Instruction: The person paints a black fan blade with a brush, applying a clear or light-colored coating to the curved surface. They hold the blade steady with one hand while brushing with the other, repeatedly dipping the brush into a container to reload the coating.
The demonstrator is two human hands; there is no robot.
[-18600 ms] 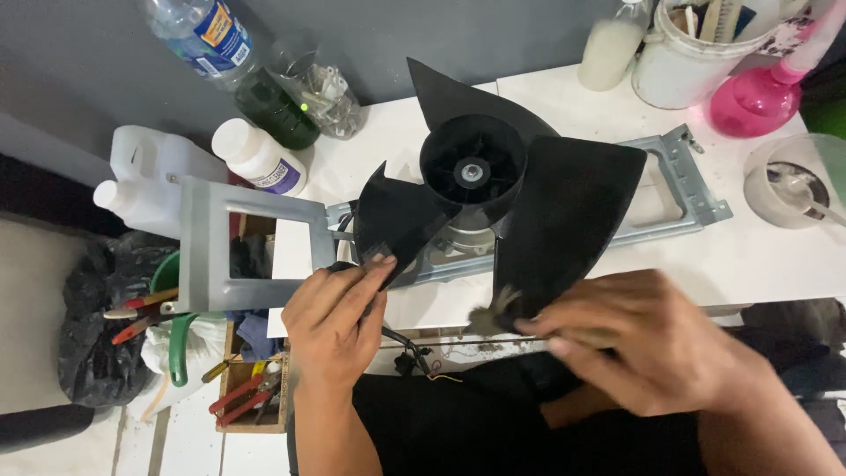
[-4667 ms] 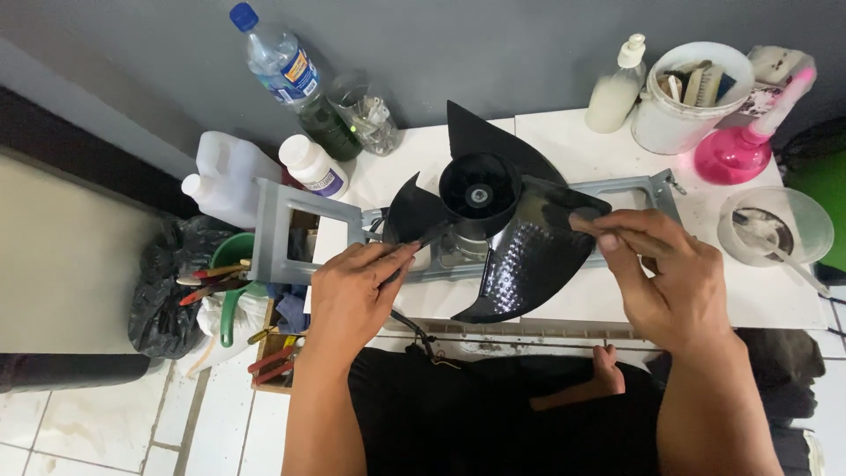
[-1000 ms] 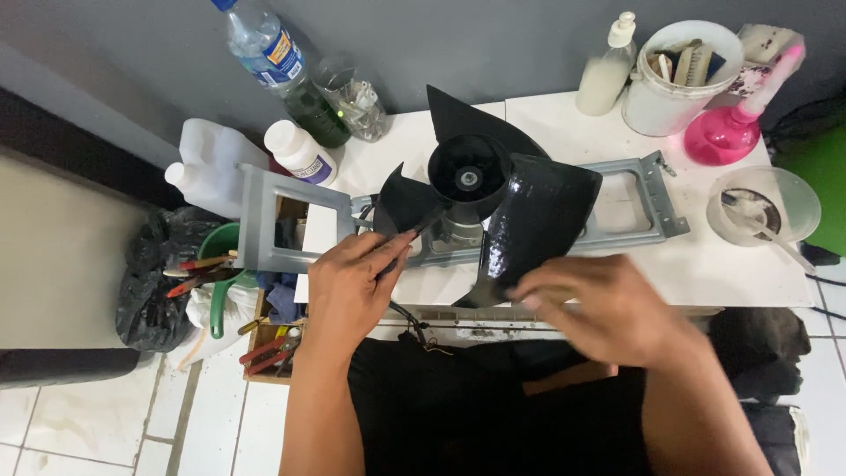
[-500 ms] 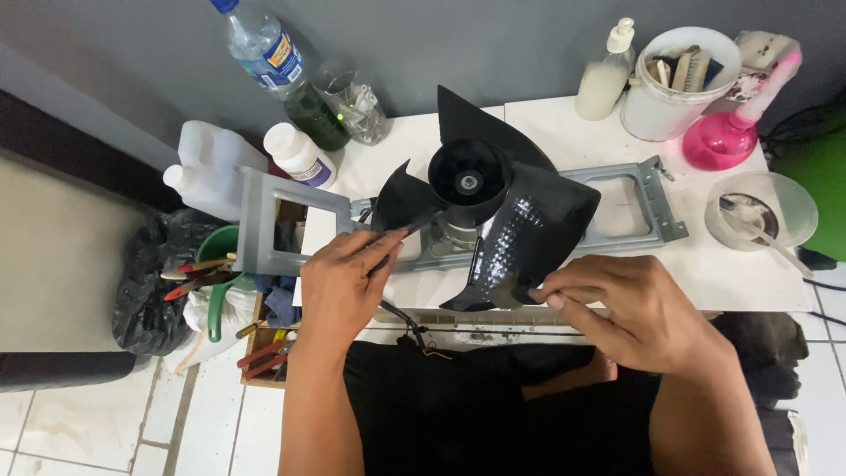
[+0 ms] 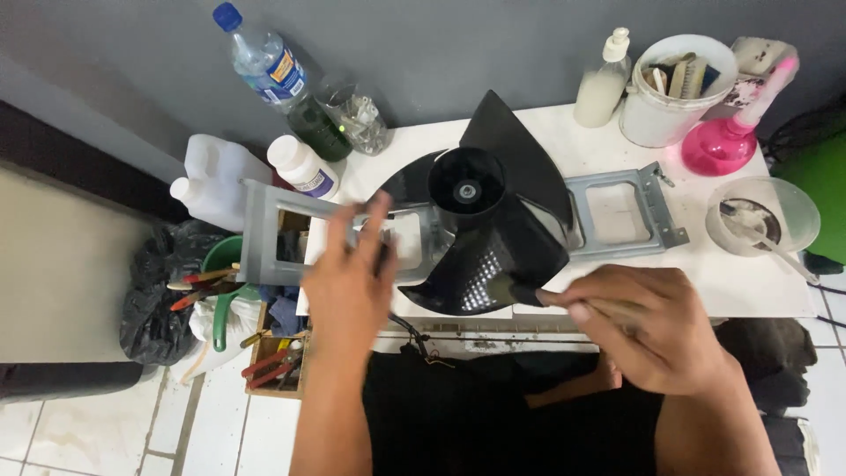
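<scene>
A black three-bladed fan (image 5: 493, 229) sits by its hub on a grey metal bracket (image 5: 617, 207) that lies across the white table (image 5: 749, 282). My left hand (image 5: 348, 282) lies over the bracket's left part beside the fan, fingers spread and blurred, with the index tip near the left blade. My right hand (image 5: 652, 322) is at the table's front edge, pinched on a thin brush-like tool (image 5: 538, 297). The tool's dark tip touches the lower edge of the front blade.
Along the back wall stand a water bottle (image 5: 260, 57), a white jug (image 5: 216, 181), a small white bottle (image 5: 300, 163), a glass jar (image 5: 357, 115), a pump bottle (image 5: 604, 79), a white bucket of brushes (image 5: 674, 88) and a pink spray bottle (image 5: 731, 132). A clear bowl (image 5: 762, 216) sits right; a tool crate (image 5: 273, 353) is on the floor left.
The fan has turned a little, its front blade lying flatter. My left hand has opened and spread over the bracket. My right hand stays at the blade's lower edge with the tool.
</scene>
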